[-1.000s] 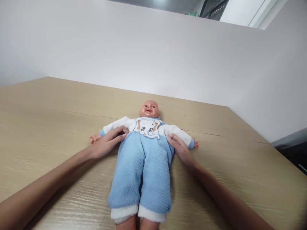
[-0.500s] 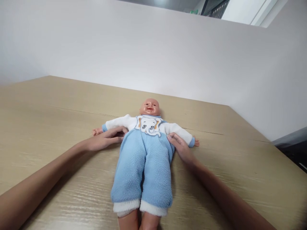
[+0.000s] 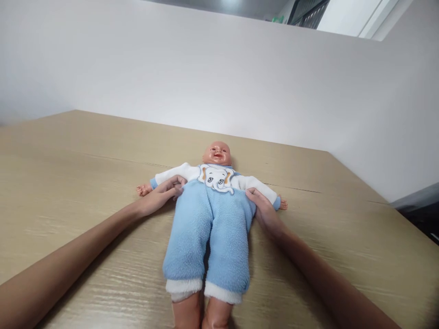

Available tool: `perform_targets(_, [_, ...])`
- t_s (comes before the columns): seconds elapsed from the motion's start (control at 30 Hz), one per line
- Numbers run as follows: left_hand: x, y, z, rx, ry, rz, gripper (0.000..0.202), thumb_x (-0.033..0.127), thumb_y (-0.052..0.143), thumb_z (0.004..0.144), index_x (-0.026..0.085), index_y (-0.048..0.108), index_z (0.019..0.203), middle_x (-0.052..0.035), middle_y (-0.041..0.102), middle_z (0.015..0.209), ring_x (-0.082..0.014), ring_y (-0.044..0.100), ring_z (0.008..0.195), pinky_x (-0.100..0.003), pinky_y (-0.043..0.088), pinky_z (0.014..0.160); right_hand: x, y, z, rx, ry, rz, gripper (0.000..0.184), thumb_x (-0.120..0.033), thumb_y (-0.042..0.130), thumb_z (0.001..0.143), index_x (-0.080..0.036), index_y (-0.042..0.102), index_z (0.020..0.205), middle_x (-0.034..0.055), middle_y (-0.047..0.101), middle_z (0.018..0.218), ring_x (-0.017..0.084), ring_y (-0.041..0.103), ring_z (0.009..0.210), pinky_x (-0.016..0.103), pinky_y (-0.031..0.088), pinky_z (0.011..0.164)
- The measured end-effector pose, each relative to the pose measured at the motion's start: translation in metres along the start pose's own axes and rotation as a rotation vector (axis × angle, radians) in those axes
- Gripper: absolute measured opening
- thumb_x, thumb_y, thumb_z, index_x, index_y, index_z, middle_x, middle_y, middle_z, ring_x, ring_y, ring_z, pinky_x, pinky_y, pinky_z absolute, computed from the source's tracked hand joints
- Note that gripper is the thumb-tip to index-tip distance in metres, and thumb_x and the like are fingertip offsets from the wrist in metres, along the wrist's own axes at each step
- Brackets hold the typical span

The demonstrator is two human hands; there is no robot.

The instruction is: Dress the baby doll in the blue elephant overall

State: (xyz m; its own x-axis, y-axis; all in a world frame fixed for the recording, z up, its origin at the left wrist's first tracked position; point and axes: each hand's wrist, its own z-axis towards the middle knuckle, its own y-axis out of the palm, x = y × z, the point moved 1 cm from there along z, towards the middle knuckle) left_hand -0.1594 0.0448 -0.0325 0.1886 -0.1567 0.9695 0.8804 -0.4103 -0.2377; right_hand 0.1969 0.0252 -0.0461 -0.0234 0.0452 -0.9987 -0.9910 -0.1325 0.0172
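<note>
A baby doll lies on its back on the wooden table, head away from me. It wears a white top with an elephant patch and fluffy light-blue trousers with white cuffs. My left hand grips the trousers' waist at the doll's left-hand side in the picture, fingers closed on the fabric. My right hand pinches the waist on the other side. The doll's bare legs show below the cuffs at the bottom edge.
A plain white wall rises behind the table's far edge. The table's right edge runs diagonally past a dark gap at the right.
The trousers have slid up the doll's body toward its chest, and more bare leg shows below the cuffs. Both hands moved slightly away from me with the waistband.
</note>
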Motion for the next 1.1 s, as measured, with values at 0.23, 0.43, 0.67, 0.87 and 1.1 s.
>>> perform_targets(0.23, [-0.003, 0.008, 0.005, 0.128, -0.036, -0.176, 0.035, 0.057, 0.071, 0.101, 0.024, 0.072, 0.112, -0.0013, 0.061, 0.103, -0.0189, 0.052, 0.089, -0.031, 0.040, 0.079, -0.008, 0.000, -0.007, 0.050, -0.046, -0.113, 0.042, -0.064, 0.082, 0.086, -0.026, 0.064, 0.090, -0.0013, 0.058, 0.086, 0.022, 0.057, 0.085, 0.036, 0.050, 0.083])
perform_targets(0.43, [0.009, 0.018, 0.006, 0.287, 0.105, 0.110, 0.031, 0.050, 0.068, 0.105, 0.023, 0.064, 0.121, -0.0033, 0.066, 0.112, -0.0211, 0.061, 0.103, -0.036, 0.047, 0.092, -0.013, -0.016, -0.035, 0.118, -0.137, -0.464, 0.034, -0.052, 0.073, 0.094, -0.025, 0.064, 0.114, 0.0077, 0.069, 0.105, 0.026, 0.068, 0.090, 0.042, 0.057, 0.080])
perform_targets(0.67, [0.057, 0.042, 0.028, 0.375, 0.362, 0.511, 0.021, 0.040, 0.058, 0.109, 0.022, 0.065, 0.117, -0.0064, 0.069, 0.113, -0.0241, 0.062, 0.101, -0.042, 0.048, 0.094, -0.019, -0.080, -0.048, 0.355, -0.527, -1.044, 0.035, -0.045, 0.070, 0.098, -0.024, 0.065, 0.126, 0.0145, 0.071, 0.119, 0.036, 0.066, 0.110, 0.057, 0.053, 0.103])
perform_targets(0.87, [0.091, 0.094, 0.081, 0.045, 0.630, 0.719, 0.027, 0.041, 0.059, 0.108, 0.021, 0.061, 0.125, -0.0130, 0.068, 0.131, -0.0310, 0.060, 0.128, -0.048, 0.045, 0.116, -0.012, -0.107, -0.029, 0.142, -0.463, -1.041, 0.056, -0.053, 0.075, 0.096, -0.023, 0.064, 0.142, 0.0168, 0.074, 0.140, 0.039, 0.066, 0.131, 0.060, 0.050, 0.114])
perform_targets(1.1, [0.076, 0.124, 0.132, -0.233, 0.498, 0.824, 0.074, 0.057, 0.087, 0.086, 0.019, 0.055, 0.141, -0.0179, 0.069, 0.139, -0.0380, 0.062, 0.128, -0.052, 0.049, 0.108, -0.052, -0.093, -0.027, 0.201, -0.400, -0.819, 0.044, -0.044, 0.091, 0.079, -0.024, 0.075, 0.115, 0.0075, 0.082, 0.105, 0.029, 0.077, 0.090, 0.044, 0.062, 0.087])
